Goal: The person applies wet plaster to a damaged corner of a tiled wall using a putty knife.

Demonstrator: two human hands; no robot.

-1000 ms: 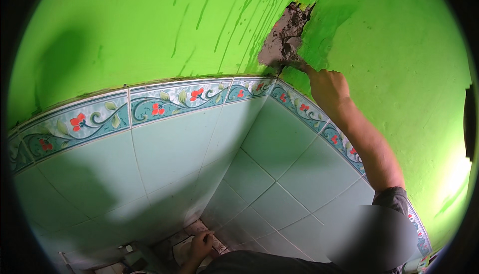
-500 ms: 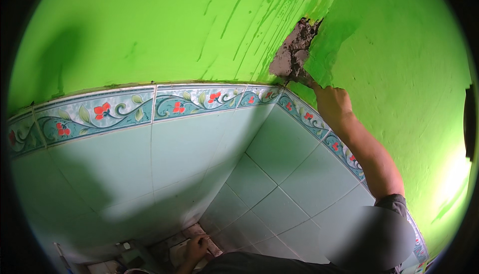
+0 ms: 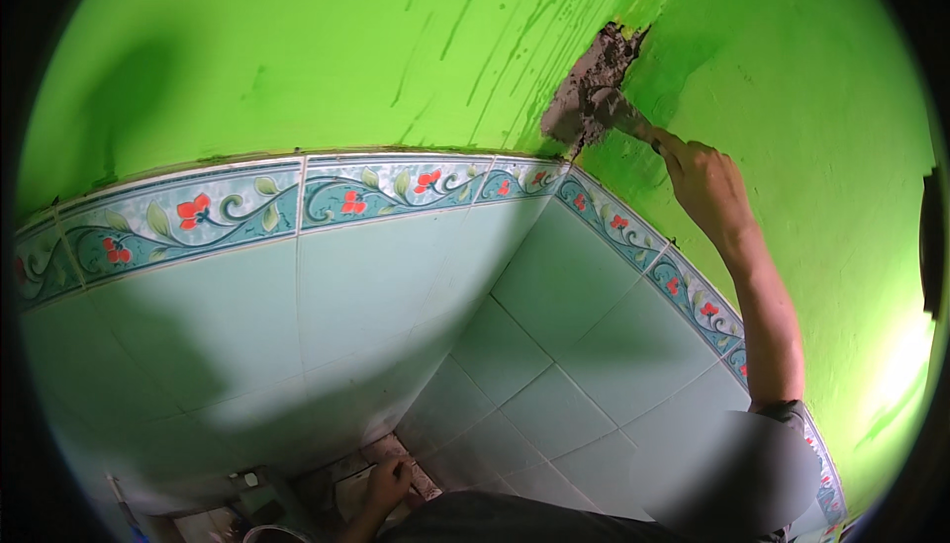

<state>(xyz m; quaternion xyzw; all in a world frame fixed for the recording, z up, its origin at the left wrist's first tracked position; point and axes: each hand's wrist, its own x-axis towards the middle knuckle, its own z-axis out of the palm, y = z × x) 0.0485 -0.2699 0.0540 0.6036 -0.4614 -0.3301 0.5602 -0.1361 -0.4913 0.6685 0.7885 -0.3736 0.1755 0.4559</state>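
Right hand: ours (image 3: 709,183), right of centre, gripping the trowel's handle
Trowel (image 3: 625,116): upper right, blade against the patch
Left hand: ours (image 3: 389,484), bottom centre, curled; we cannot tell whether it holds anything
Patch (image 3: 568,116): grey, rough, above the border (image 3: 341,190)
Wall (image 3: 297,58): green, across the top

The left green wall (image 3: 297,68) and right green wall (image 3: 821,157) bar the way beyond the tool (image 3: 631,118) in the right hand (image 3: 708,185). Open air spans the tiled corner (image 3: 500,286) down toward the left hand (image 3: 390,484), with a round rim (image 3: 272,528) to its left.
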